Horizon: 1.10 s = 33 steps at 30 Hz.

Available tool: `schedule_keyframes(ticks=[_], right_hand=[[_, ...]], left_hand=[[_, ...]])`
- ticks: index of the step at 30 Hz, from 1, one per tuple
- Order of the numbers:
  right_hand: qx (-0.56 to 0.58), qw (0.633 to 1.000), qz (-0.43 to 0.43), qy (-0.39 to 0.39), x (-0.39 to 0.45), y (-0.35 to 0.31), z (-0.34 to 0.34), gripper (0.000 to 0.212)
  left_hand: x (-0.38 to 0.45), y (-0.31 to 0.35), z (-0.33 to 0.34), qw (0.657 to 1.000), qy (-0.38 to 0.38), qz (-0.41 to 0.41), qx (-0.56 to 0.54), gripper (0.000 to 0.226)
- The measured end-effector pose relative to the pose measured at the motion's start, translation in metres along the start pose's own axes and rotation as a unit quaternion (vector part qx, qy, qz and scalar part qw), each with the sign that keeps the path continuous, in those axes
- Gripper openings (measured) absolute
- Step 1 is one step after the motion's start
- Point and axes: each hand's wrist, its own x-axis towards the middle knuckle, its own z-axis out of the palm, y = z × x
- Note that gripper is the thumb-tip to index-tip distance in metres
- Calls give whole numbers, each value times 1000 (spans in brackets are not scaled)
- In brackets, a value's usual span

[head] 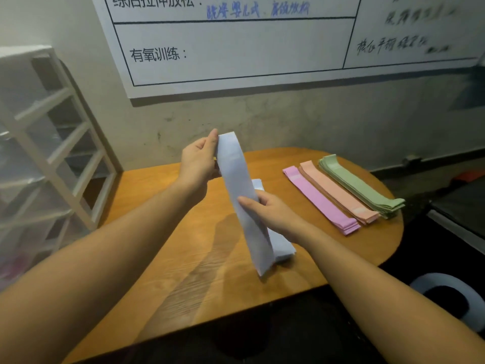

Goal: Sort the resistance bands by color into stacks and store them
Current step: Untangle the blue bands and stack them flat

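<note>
Two large things fill the frame behind our arms: the whiteboard (236, 48) across the top, ruled into boxes with printed and handwritten Chinese text, and the wooden table (183, 271) spreading from the centre to the lower left. At the left edge we see a white drawer rack (52, 143) standing against the wall, blurred, its contents not clear. In the lower right corner sits a pale round stool (451, 295) with a dark middle.

On the right part of the table we see three sorted stacks lying side by side, slanting from upper left to lower right: the green stack (364, 187) farthest right, the peach stack (338, 193) touching it, and the pink stack (320, 200) just beside that.

At the centre of the frame we hold a blue band (244, 200) up on a slant, its top end high near the wall and its lower end down by the table. Behind it, a blue stack (283, 248) lies on the table, mostly hidden by the band and our right forearm.

Our left hand (199, 164) pinches the band near its upper end, thumb on the edge facing us, fingers curled behind. Our right hand (273, 211) grips the band at its middle, thumb across the front.
</note>
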Motion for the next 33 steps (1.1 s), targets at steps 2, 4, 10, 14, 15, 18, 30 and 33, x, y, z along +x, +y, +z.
schedule_keyframes(ticks=[2, 4, 10, 14, 15, 18, 30, 33], right_hand=[[-13, 1000, 17, -13, -5, 7, -9, 16], [-30, 998, 40, -26, -10, 13, -16, 19], [-74, 995, 68, 17, -16, 33, -37, 17], [-123, 987, 83, 53, -14, 47, -45, 19], [-130, 986, 89, 59, -12, 50, -45, 19], [-120, 984, 120, 57, -5, 61, -47, 20], [-262, 953, 151, 13, 13, 100, -54, 42], [-269, 949, 165, 9, 14, 103, -58, 41]], left_hand=[[9, -2, 8, 998, 19, -48, -30, 39], [17, -3, 16, 992, 38, -101, -60, 37], [49, -31, 41, 981, 68, -179, -24, 35], [71, -53, 52, 981, 46, -168, 82, 40], [75, -58, 54, 982, 41, -167, 79, 41], [88, -77, 64, 982, 29, -163, 87, 37], [122, -156, 72, 974, 7, -174, 146, 21], [125, -169, 72, 971, 0, -182, 154, 17]])
